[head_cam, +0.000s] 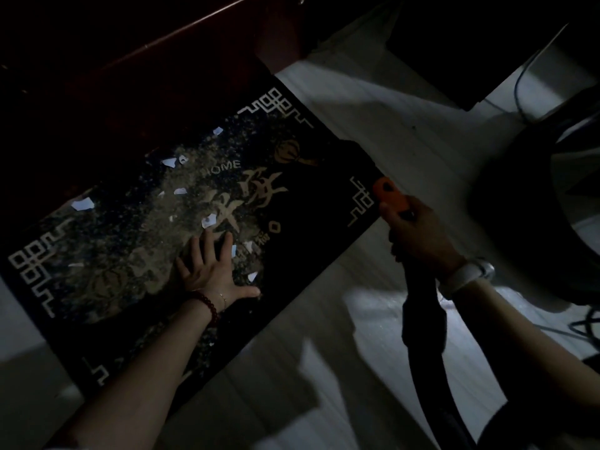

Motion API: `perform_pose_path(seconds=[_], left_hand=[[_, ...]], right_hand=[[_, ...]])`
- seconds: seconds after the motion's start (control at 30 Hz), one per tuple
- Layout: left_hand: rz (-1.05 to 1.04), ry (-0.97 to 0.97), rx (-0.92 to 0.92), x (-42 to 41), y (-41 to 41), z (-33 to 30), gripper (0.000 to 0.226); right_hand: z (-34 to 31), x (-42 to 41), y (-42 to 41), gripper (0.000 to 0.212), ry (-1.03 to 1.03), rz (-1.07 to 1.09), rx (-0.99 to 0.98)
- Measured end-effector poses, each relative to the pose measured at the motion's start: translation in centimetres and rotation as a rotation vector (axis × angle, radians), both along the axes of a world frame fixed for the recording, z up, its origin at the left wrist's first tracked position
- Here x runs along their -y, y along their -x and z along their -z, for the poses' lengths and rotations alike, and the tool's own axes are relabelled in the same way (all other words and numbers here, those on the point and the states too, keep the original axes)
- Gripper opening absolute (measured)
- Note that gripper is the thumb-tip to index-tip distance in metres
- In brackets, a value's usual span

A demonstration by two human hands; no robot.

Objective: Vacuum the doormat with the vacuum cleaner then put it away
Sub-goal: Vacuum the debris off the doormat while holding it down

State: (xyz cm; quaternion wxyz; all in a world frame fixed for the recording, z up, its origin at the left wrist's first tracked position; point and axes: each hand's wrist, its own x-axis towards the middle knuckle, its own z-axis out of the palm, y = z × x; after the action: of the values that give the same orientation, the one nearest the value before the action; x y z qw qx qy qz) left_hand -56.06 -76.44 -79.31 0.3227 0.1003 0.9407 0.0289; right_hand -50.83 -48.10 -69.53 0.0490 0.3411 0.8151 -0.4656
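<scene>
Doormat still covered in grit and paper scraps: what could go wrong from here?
The left hand lies flat on the doormat among sandy dirt and paper scraps; the nozzle could hit its fingers. The right hand grips the vacuum cleaner near the mat's edge, which suction might lift.

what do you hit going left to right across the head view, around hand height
doormat's left corner pattern → left hand flat on the doormat → orange-tipped vacuum handle → right hand gripping it → white watch
</scene>
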Motion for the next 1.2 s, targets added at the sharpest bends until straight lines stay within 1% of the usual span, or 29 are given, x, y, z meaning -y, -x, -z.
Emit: perform_pose_path(seconds=[0.07,0.17,0.2,0.27,0.33,0.37,0.43,0.47,0.53,0.6,0.63,0.7,0.73,0.87,0.93,1.03,1.13,1.2], left_hand=[[0.002,0.005,-0.001,0.0,0.1,0.0,0.120],[-0.009,-0.002,0.001,0.0,0.1,0.1,0.119],[-0.013,-0.002,0.001,0.0,0.1,0.1,0.120],[-0.013,-0.003,-0.001,0.0,0.0,0.3,0.120],[-0.013,-0.010,-0.004,0.1,0.0,0.4,0.120],[-0.014,-0.011,-0.002,0.1,0.0,0.4,0.120],[-0.013,-0.010,-0.003,0.0,0.0,0.2,0.121],[-0.013,-0.010,-0.005,0.0,0.0,0.2,0.121],[-0.012,-0.005,-0.012,0.0,0.0,0.2,0.119],[-0.008,-0.003,-0.008,0.1,0.0,0.3,0.119],[-0.009,-0.005,-0.005,0.1,0.0,0.3,0.120],[-0.008,-0.006,-0.002,0.2,0.0,0.4,0.120],[-0.004,-0.005,0.003,0.2,0.0,0.3,0.120],[-0.003,0.000,0.007,0.1,0.1,0.1,0.120],[-0.007,-0.008,-0.006,0.1,0.0,0.2,0.120],[-0.003,-0.002,0.003,0.1,0.0,0.3,0.121],[-0.010,0.011,0.007,0.1,0.1,0.4,0.122],[-0.008,0.010,0.005,0.1,0.1,0.4,0.122]], right_hand=[[0.6,2.0,-0.3,0.031,0.027,-0.099,-0.032],[0.9,5.8,-2.2,0.031,0.062,-0.337,0.028],[0.9,6.3,-2.5,0.031,0.086,-0.374,0.043],[0.5,5.5,-2.2,0.026,0.144,-0.293,0.007],[0.4,3.6,-1.1,0.021,0.124,-0.146,-0.049],[0.3,2.7,-0.4,0.022,0.093,-0.087,-0.061],[0.5,2.0,0.4,0.031,0.037,-0.042,-0.053],[0.7,2.2,0.4,0.033,0.035,-0.059,-0.045],[0.8,3.6,-0.4,0.030,0.061,-0.172,-0.010],[0.5,4.8,-1.7,0.028,0.116,-0.276,0.048],[0.2,4.8,-2.0,0.028,0.146,-0.290,0.060],[-0.3,3.8,-1.4,0.027,0.167,-0.231,0.019],[-0.3,2.9,-0.6,0.026,0.137,-0.188,-0.014],[1.2,0.8,4.6,0.031,-0.089,-0.063,-0.100],[2.2,1.0,6.4,0.034,-0.130,-0.056,-0.106],[2.6,3.2,5.9,0.036,-0.100,-0.165,-0.067],[2.2,5.1,3.3,0.031,0.071,-0.346,-0.017],[1.9,4.7,2.9,0.031,0.107,-0.352,-0.028]])
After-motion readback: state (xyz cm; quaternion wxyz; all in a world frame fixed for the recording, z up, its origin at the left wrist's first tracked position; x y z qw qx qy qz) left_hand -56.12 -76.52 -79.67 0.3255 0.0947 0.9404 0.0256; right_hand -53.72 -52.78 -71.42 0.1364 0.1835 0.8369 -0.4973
